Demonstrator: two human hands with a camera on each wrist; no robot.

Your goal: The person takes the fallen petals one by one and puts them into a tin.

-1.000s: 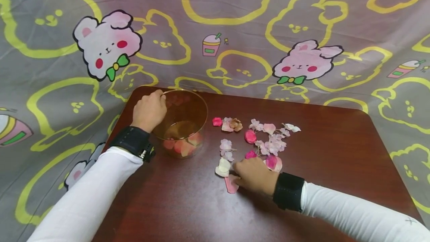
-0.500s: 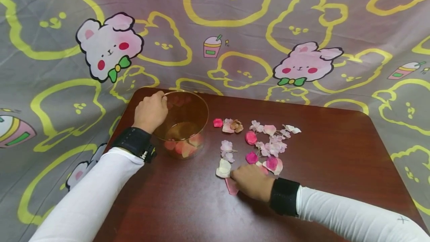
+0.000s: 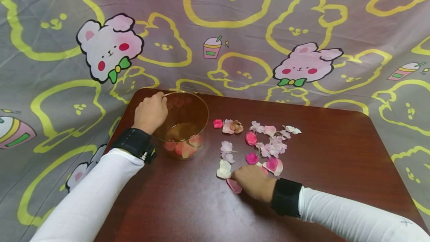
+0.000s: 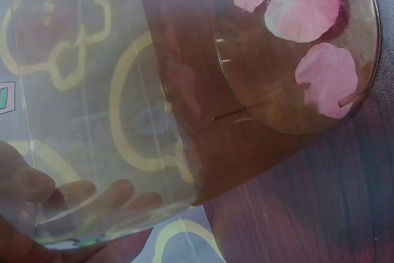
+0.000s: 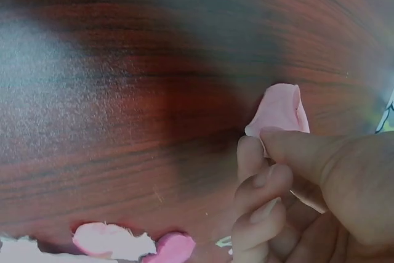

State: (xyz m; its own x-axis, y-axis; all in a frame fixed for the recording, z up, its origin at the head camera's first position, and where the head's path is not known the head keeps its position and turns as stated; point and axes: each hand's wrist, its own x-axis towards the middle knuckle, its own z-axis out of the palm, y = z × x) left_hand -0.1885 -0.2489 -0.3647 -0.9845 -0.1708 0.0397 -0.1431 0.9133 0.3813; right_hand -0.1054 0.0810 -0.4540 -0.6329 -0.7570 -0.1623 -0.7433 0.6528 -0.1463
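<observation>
My left hand (image 3: 151, 113) grips the rim of a clear amber-tinted bowl (image 3: 205, 117) on the left of the table. In the left wrist view its fingers show through the bowl wall, and pink petals (image 4: 326, 78) lie on the bowl's bottom. My right hand (image 3: 254, 183) pinches a pink petal (image 5: 280, 108) between thumb and index finger, low over the table. A white petal (image 3: 224, 169) lies right beside its fingertips in the head view. Pale lilac blossoms (image 3: 226, 146) lie just beyond that.
Right of the bowl, loose petals and blossoms are spread over the brown table (image 3: 322, 148). They include a red petal (image 3: 250, 138), a magenta petal (image 3: 252, 158), a brown petal (image 3: 236, 126) and lilac blossoms (image 3: 273, 145). A patterned cloth (image 3: 235, 18) hangs behind the table.
My right hand has drawn slightly toward the near side, uncovering the magenta petal. The pink petal at its fingertips has turned. My left hand stays on the bowl rim.
</observation>
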